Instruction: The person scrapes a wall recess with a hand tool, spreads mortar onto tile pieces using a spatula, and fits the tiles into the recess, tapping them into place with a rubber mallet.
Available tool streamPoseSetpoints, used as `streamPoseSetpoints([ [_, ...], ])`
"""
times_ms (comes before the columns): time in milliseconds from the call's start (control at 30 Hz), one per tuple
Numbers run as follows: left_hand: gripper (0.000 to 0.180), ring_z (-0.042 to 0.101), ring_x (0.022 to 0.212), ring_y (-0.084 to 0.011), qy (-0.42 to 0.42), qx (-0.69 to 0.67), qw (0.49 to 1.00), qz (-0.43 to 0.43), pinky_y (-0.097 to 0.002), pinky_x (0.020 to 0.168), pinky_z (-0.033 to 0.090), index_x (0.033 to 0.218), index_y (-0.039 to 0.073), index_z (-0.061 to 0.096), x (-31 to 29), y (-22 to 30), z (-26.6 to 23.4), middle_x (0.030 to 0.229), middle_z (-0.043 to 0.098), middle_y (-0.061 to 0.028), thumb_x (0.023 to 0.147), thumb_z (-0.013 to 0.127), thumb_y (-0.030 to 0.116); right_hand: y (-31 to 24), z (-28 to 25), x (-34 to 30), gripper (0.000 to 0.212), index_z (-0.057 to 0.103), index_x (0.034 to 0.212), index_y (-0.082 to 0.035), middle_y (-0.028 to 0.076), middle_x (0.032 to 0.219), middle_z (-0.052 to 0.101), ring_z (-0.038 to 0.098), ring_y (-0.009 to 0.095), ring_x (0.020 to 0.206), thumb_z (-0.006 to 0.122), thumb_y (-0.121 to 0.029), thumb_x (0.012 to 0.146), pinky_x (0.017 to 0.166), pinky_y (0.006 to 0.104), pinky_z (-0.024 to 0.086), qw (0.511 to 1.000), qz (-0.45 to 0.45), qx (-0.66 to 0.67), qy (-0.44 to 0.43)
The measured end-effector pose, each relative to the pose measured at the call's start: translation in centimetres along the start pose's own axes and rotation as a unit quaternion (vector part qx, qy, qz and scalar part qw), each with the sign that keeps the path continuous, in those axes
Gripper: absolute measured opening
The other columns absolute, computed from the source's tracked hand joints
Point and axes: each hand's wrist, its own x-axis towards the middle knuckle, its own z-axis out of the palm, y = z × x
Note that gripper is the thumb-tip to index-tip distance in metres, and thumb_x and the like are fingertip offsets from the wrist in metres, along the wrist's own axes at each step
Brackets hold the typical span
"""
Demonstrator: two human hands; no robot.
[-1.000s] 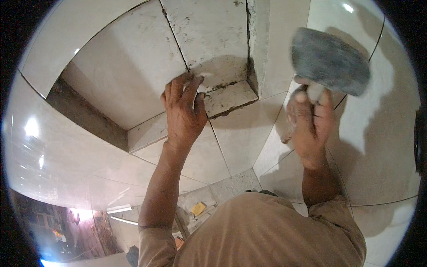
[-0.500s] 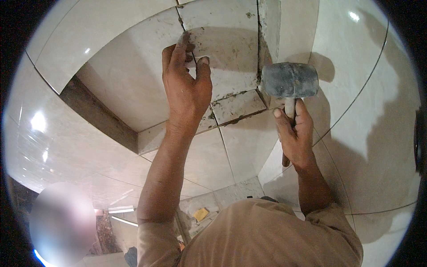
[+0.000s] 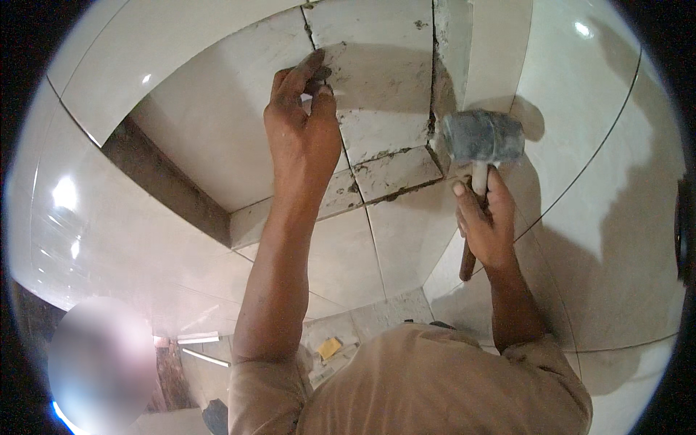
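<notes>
My left hand is over the dark joint between two pale floor tiles, its fingers bent and the thumb a little apart from them. Nothing I can make out is in it. Under and beside it lies a large pale tile, smeared with grey mortar. My right hand grips the handle of a rubber mallet. The mallet's grey, dusty head points away from me, above the right end of a narrow tile strip. Mortar crumbs line that strip's edges.
A glossy tiled wall rises on the right, with a shiny tiled surface curving along the left. A dark recessed edge borders the tiled area. Behind me lie a yellow block and white strips. A blurred patch covers the lower left.
My left thumb has drawn closer to the fingers over the joint. The whole scene has shifted slightly right and down in view. The mallet stays in my right hand, at about the same place.
</notes>
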Motion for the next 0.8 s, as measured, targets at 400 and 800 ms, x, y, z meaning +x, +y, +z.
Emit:
streamPoseSetpoints([
  [400, 0.044, 0.059, 0.114, -0.023, -0.102, -0.069, 0.991, -0.055, -0.0313, 0.103, 0.043, 0.135, -0.003, 0.06, 0.9, 0.1, -2.3, 0.12, 0.062, -0.012, 0.092, 0.057, 0.007, -4.7, 1.0, 1.3, 0.015, 0.041, 0.112, 0.002, 0.019, 0.101, 0.055, 0.06, 0.031, 0.09, 0.041, -0.01, 0.105, 0.073, 0.0381, 0.053, 0.876, -0.449, 0.104, 0.144],
  [800, 0.045, 0.058, 0.118, -0.0223, -0.13, -0.08, 0.986, -0.065, -0.0308, 0.106, 0.04, 0.137, 0.001, 0.06, 1.1, -0.7, -2.8, 0.125, 0.062, -0.0108, 0.093, 0.051, 0.004, -3.5, 2.9, -0.3, 0.008, 0.049, 0.09, 0.0, 0.033, 0.133, 0.054, 0.057, 0.039, 0.126, 0.051, 0.006, 0.095, 0.1, 0.0449, 0.054, 0.921, -0.388, -0.028, -0.02],
])
